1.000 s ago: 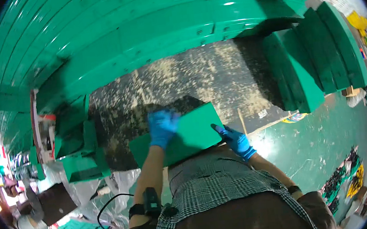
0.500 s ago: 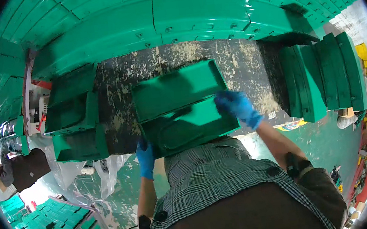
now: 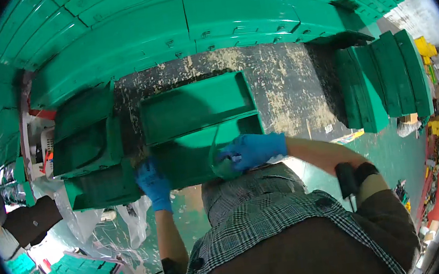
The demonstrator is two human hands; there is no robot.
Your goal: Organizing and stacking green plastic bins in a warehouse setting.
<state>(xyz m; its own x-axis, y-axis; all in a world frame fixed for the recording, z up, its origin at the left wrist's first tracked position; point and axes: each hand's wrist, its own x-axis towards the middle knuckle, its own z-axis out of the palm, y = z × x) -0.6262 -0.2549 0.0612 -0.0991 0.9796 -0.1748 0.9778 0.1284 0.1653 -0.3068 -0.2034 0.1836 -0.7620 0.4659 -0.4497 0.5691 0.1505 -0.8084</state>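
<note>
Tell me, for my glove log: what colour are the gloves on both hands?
Blue, on left hand and right hand; head view.

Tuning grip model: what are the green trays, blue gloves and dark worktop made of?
Green rectangular trays: likely moulded plastic, uniform colour, slight sheen. Blue gloves on the left hand and right hand: thin, probably nitrile. Dark worktop: hard surface, coating worn in pale patches; material unclear.

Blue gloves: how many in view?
2. The left hand wears one, at the near left corner of the green tray; the right hand wears the other, on that tray's near edge. No other hands show.
</note>
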